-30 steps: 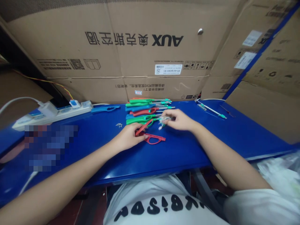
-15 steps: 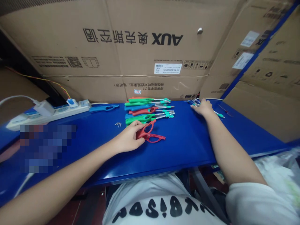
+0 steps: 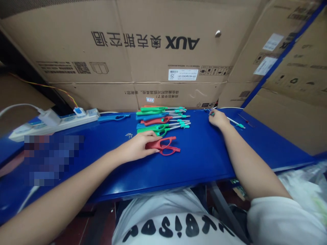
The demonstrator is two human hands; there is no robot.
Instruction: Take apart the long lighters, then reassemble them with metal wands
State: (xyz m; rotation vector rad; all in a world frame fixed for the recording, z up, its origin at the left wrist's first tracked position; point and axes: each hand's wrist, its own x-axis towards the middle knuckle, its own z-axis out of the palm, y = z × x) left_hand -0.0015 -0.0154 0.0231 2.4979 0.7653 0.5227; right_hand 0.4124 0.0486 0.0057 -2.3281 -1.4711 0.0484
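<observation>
My left hand [image 3: 139, 147] grips a red plastic lighter casing [image 3: 167, 144], whose two looped halves spread apart at the right end. Just beyond it lies a row of long-necked lighters [image 3: 155, 118] in green, blue, red and orange, with metal tubes and teal tips pointing right. Near the cardboard at the back, my right hand [image 3: 218, 119] has its fingers pinched together over small wire-like metal parts [image 3: 206, 110]. What sits between those fingertips is too small to name. A metal tube with a teal tip [image 3: 239, 125] lies on the table beside that hand.
A blue table [image 3: 199, 163] is backed by tall cardboard [image 3: 153, 68]. On the left are a white power strip [image 3: 63, 124] with plugs and a blue lighter casing [image 3: 113, 118]. A thin reddish piece [image 3: 246, 119] lies far right. Part of the left side is pixelated.
The upper loop of the red casing has swung down closer to the lower one in my left hand. My right hand has drawn slightly left and toward me, its fingers now closer together.
</observation>
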